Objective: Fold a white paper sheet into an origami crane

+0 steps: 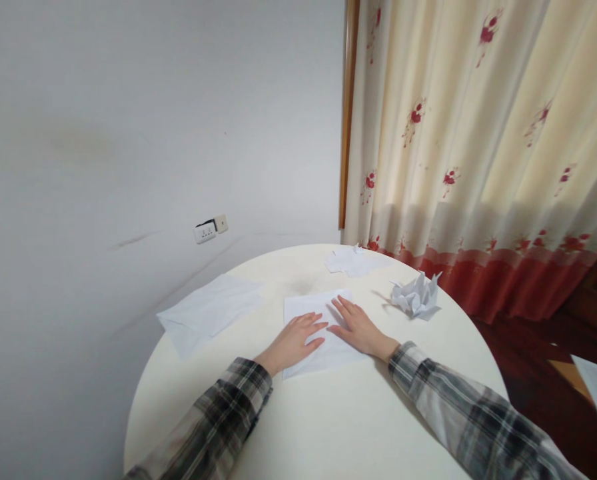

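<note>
A white sheet of paper point(298, 305) lies flat on the round white table point(298, 427) in front of me. My left hand point(298, 340) rests palm down on the sheet's left part, fingers stretched toward its middle. On the right part lies my right hand point(356, 327), also palm down with its fingers spread. The fingertips of the two hands are close together but apart. Part of the sheet is hidden beneath both hands.
Several white sheets point(213, 310) lie at the table's left edge. A bunch of folded paper shapes point(416, 295) sits at the right, with paper pieces point(351, 260) at the far edge. Behind are a wall with a socket point(205, 233) and a flowered curtain point(453, 133).
</note>
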`<state>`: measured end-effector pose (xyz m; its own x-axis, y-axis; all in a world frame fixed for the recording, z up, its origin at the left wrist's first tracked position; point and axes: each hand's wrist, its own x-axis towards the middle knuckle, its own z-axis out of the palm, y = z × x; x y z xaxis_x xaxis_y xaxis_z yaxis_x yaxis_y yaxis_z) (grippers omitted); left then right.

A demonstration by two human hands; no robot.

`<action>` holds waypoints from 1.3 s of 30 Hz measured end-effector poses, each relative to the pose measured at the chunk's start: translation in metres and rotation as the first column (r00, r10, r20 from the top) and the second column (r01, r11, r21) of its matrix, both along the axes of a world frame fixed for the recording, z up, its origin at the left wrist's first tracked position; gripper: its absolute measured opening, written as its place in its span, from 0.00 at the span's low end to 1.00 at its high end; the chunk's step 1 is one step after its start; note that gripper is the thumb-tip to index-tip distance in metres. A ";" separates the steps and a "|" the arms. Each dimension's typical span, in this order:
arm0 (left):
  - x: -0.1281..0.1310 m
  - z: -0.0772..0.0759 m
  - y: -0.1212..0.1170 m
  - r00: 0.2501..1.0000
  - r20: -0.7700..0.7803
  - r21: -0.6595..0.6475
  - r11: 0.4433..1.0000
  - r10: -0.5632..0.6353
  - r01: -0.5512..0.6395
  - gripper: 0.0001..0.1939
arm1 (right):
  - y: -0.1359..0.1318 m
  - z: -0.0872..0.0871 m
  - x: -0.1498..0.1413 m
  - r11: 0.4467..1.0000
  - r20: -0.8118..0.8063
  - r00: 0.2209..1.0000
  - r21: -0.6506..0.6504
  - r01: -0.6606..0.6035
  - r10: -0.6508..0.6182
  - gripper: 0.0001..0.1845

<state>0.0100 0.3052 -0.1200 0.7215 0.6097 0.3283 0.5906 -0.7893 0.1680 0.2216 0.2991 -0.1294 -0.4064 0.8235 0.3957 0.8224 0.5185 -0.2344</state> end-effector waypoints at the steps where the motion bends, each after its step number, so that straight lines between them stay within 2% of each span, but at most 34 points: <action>1: -0.001 0.000 -0.001 1.000 -0.002 -0.014 1.000 -0.007 0.007 0.18 | 0.003 -0.003 0.004 0.999 0.009 0.999 -0.011 0.036 -0.036 0.33; 3: -0.003 -0.001 -0.002 1.000 -0.012 -0.043 0.999 -0.013 0.013 0.18 | 0.010 -0.009 0.011 0.988 0.009 0.988 -0.033 0.152 -0.152 0.33; 5: -0.005 -0.002 -0.003 1.000 -0.020 -0.067 0.998 -0.013 0.012 0.18 | 0.015 -0.015 0.016 0.954 -0.017 0.954 -0.043 0.297 -0.298 0.33; 8: -0.007 -0.003 -0.005 1.000 -0.015 -0.079 0.997 -0.021 0.020 0.19 | 0.020 -0.020 0.019 0.925 -0.037 0.925 -0.043 0.377 -0.379 0.29; 13: -0.009 0.000 -0.008 1.000 -0.001 -0.065 0.998 0.004 -0.004 0.19 | 0.019 -0.016 0.015 0.951 -0.110 0.946 -0.091 0.297 -0.306 0.32; 17: -0.011 -0.001 -0.008 0.998 -0.004 -0.021 0.998 0.062 -0.062 0.18 | 0.017 -0.012 0.014 0.976 -0.308 0.931 -0.154 0.152 -0.194 0.37; 19: -0.012 -0.004 -0.007 0.997 -0.016 -0.005 0.997 0.078 -0.078 0.17 | 0.016 -0.013 0.014 0.973 -0.450 0.875 -0.215 0.090 -0.180 0.37; 22: -0.012 -0.008 -0.005 0.996 -0.011 -0.005 0.996 0.085 -0.085 0.17 | 0.015 -0.014 0.014 0.953 -0.638 0.749 -0.302 -0.033 -0.177 0.39; 25: -0.014 -0.015 -0.001 0.981 0.038 -0.012 0.981 0.193 -0.192 0.23 | 0.017 -0.015 0.014 0.929 -0.768 0.612 -0.341 -0.141 -0.189 0.39; 28: -0.018 -0.025 0.009 0.909 0.179 -0.037 0.926 0.375 -0.375 0.31 | 0.019 -0.017 0.014 0.910 -0.847 0.483 -0.359 -0.209 -0.223 0.36; 31: -0.022 -0.033 0.024 0.778 0.447 -0.124 0.892 0.441 -0.434 0.39 | 0.020 -0.017 0.013 0.891 -0.900 0.356 -0.359 -0.277 -0.252 0.34; 33: -0.024 -0.034 0.031 0.644 0.610 -0.277 0.886 0.462 -0.373 0.43 | 0.018 -0.017 0.013 0.884 -0.922 0.288 -0.345 -0.317 -0.257 0.33; 35: -0.025 -0.032 0.033 0.519 0.703 -0.458 0.868 0.485 -0.190 0.42 | 0.016 -0.016 0.014 0.884 -0.941 0.232 -0.318 -0.342 -0.248 0.32; 37: -0.026 -0.029 0.030 0.488 0.712 -0.600 0.799 0.505 0.048 0.34 | 0.012 -0.015 0.015 0.883 -0.951 0.195 -0.296 -0.365 -0.238 0.31; 39: -0.028 -0.025 0.025 0.541 0.672 -0.693 0.687 0.507 0.218 0.27 | 0.009 -0.014 0.017 0.864 -0.953 0.183 -0.297 -0.406 -0.242 0.28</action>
<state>-0.0175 0.3301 -0.1453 0.2559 0.9554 0.1477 0.0110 -0.1557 0.9877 0.2385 0.3083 -0.1436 -0.0544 0.9845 0.1664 -0.2694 0.1460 -0.9519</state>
